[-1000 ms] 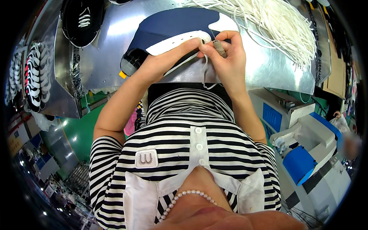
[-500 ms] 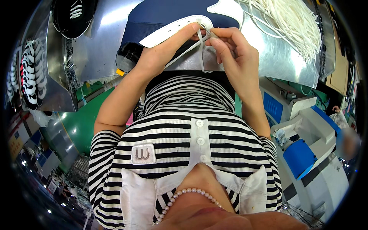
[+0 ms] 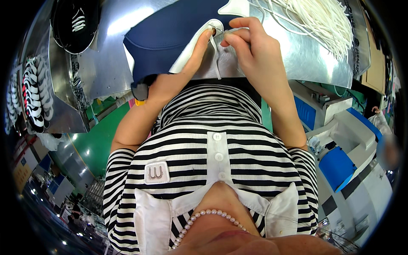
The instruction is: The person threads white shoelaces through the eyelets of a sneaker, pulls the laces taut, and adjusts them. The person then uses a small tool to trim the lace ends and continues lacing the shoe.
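Observation:
A navy shoe upper (image 3: 165,36) with a white eyelet strip (image 3: 186,55) lies tilted on the metal table. My left hand (image 3: 176,80) is closed on it, thumb along the strip and its tip by the end eyelets. My right hand (image 3: 261,55) pinches a thin, needle-like metal tool (image 3: 219,30) whose far end meets the strip; its exact kind is too small to tell. From the strip a white shoelace (image 3: 217,59) dangles toward the table edge. Some right-hand fingers are curled, and what lies in the palm is hidden.
Loose white shoelaces (image 3: 318,25) are heaped at the far right of the metal table (image 3: 293,63). A black shoe (image 3: 75,29) with white laces sits far left, with a row of black-and-white shoes (image 3: 34,93) beyond. A blue-and-grey machine (image 3: 338,165) stands to my right.
The shoe upper has turned and shifted left and nearer to me, my left hand still on it. My right hand has moved slightly, and the thin tool shows more plainly.

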A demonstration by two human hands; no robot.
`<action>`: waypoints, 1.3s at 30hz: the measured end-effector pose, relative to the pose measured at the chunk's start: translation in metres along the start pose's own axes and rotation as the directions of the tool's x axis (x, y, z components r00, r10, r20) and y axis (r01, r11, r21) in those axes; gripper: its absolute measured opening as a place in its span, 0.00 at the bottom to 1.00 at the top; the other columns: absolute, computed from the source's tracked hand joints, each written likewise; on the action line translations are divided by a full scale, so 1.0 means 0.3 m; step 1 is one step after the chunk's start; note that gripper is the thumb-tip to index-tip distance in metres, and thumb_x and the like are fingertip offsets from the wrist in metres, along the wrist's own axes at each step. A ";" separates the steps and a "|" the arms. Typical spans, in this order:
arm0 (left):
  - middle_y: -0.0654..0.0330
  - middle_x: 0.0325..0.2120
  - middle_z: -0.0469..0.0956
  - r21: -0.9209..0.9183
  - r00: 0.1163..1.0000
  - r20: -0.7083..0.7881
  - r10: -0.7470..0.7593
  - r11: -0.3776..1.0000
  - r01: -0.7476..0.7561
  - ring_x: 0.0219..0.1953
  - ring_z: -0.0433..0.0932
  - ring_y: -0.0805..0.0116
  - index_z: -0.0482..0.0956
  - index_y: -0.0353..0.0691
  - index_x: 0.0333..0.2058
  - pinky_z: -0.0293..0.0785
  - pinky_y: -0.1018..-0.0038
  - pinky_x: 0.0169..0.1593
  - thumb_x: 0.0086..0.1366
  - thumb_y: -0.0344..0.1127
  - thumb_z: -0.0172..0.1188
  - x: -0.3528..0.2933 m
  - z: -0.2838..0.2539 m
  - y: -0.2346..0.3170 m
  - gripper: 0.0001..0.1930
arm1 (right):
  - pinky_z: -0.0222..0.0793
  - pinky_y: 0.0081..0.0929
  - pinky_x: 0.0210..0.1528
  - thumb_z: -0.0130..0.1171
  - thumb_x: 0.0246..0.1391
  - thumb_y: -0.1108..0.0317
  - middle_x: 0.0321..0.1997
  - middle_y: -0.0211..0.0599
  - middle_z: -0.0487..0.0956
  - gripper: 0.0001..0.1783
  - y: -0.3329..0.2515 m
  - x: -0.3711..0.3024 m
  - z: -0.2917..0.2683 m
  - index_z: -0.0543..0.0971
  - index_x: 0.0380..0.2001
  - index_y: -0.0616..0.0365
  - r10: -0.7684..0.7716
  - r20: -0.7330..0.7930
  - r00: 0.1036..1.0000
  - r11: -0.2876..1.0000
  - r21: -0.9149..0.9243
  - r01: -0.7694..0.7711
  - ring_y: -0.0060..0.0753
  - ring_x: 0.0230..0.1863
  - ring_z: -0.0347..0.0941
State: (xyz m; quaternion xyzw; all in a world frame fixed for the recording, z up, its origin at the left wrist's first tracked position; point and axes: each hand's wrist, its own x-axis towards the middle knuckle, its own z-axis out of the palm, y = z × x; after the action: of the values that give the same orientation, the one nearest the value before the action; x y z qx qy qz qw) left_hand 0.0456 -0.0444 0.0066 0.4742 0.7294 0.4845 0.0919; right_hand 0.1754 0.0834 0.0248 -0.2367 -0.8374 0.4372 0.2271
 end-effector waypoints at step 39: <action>0.51 0.29 0.81 0.349 0.946 0.324 -0.003 0.930 -0.117 0.29 0.81 0.53 0.79 0.37 0.42 0.74 0.67 0.32 0.61 0.40 0.66 0.042 -0.148 -0.048 0.15 | 0.58 0.13 0.24 0.65 0.57 0.61 0.23 0.22 0.76 0.12 0.145 0.054 0.017 0.82 0.35 0.59 0.383 0.133 0.914 0.827 0.391 -0.403 0.11 0.22 0.65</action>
State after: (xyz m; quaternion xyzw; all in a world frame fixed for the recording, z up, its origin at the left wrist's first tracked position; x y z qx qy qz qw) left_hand 0.0040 -0.0633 0.0222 0.5763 0.7676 0.2603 0.1049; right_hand 0.1683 0.1119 -0.0115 -0.3401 -0.6651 0.6462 0.1563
